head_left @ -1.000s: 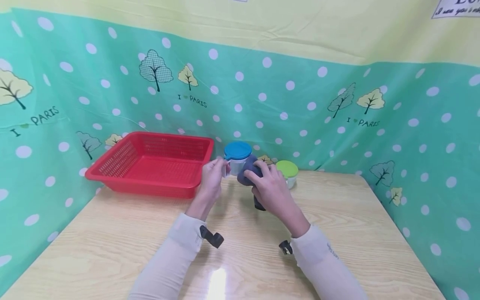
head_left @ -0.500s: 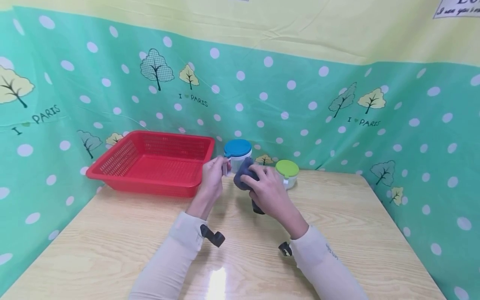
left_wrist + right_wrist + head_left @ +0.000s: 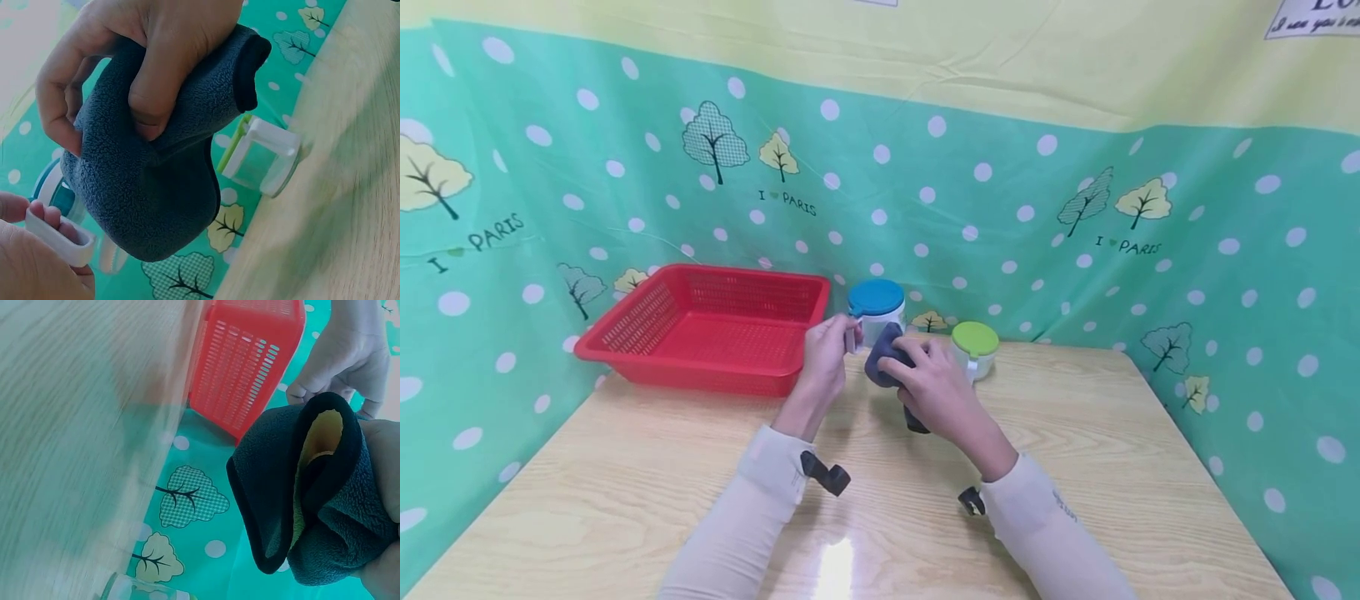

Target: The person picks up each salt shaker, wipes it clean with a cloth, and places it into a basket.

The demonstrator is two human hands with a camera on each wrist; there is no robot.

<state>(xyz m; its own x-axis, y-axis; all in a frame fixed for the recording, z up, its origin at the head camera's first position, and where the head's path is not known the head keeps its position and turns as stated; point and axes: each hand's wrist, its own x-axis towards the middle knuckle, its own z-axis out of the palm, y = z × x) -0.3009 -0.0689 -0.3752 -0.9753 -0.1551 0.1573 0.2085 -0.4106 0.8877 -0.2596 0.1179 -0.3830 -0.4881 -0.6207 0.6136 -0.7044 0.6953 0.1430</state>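
Observation:
My left hand grips the white handle of a clear jar with a blue lid, in the middle of the head view. A dark grey-blue cloth with black edging is bunched in my right hand, fingers pinching its folds. In the left wrist view the cloth hangs in front of the jar and hides much of it. A yellowish inner side shows in the right wrist view, within the folds of the cloth.
A smaller clear jar with a green lid stands just beyond my right hand. Left of the blue-lidded jar sits a red plastic basket with slotted walls. Green dotted fabric hangs behind and beside the wooden table.
My right hand has shifted slightly left and toward me with the cloth, showing more of the green-lidded jar. The left hand has stayed at the handle.

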